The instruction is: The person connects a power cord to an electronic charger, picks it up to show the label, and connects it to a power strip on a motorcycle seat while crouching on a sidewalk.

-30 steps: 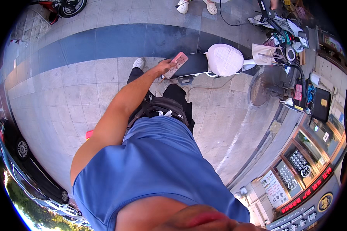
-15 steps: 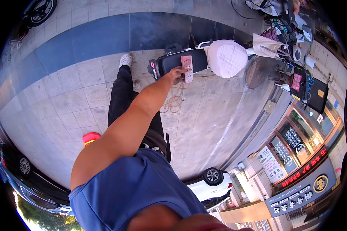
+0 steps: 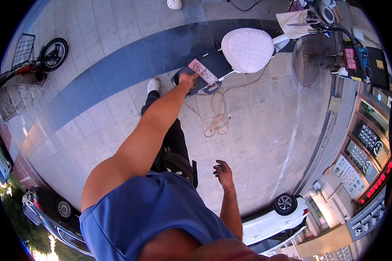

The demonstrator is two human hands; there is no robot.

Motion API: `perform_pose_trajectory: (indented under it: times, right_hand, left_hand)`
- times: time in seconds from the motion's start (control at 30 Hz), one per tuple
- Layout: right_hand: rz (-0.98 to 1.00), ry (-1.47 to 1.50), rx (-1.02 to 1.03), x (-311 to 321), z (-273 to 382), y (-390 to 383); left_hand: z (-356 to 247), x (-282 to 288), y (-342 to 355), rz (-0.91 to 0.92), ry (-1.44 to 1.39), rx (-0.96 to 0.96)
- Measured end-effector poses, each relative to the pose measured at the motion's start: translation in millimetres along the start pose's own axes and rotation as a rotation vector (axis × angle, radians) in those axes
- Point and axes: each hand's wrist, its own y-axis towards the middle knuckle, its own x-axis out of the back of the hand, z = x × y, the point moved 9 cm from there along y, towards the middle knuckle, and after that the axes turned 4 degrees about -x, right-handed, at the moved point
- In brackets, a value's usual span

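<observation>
My left hand (image 3: 188, 81) reaches far out and is closed on the near-left edge of a pinkish-red power strip (image 3: 203, 71). The strip lies slanted over the black seat (image 3: 217, 65) of a scooter; whether it rests on the seat I cannot tell. A thin tan cable (image 3: 217, 124) lies in loose loops on the paving below the seat. Nearer to me, my right hand (image 3: 223, 173) hangs over the ground with nothing in it, its fingers apart and slightly bent, with dark smudges on them.
A white quilted cover (image 3: 248, 50) sits on the scooter's other seat. A round tree pit (image 3: 307, 65) and a black box (image 3: 376, 65) lie to the right. Parked are a white car (image 3: 270, 224) and a dark car (image 3: 52, 209). A wheeled cart (image 3: 52, 54) stands far left.
The power strip has turned and shifted slightly left with my left hand. My right hand has come into view. The scooter appears farther left and the view has shifted.
</observation>
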Motion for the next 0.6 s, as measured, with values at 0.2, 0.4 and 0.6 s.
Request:
perform_pose_trajectory:
  times: [0.2,0.4,0.6]
  right_hand:
    - [-0.2,-0.307,0.616,38.8,248.2,47.6]
    - [-0.228,-0.1,0.887,-4.4,494.2,22.0]
    - [-0.314,0.167,1.0,-64.7,637.8,32.7]
  left_hand:
    - [-130.5,62.3,-20.6,0.053,-0.174,-0.231]
    - [-326.3,90.8,-88.6,0.134,-0.206,-0.577]
    - [-415.8,47.7,-87.9,0.482,-0.237,-0.549]
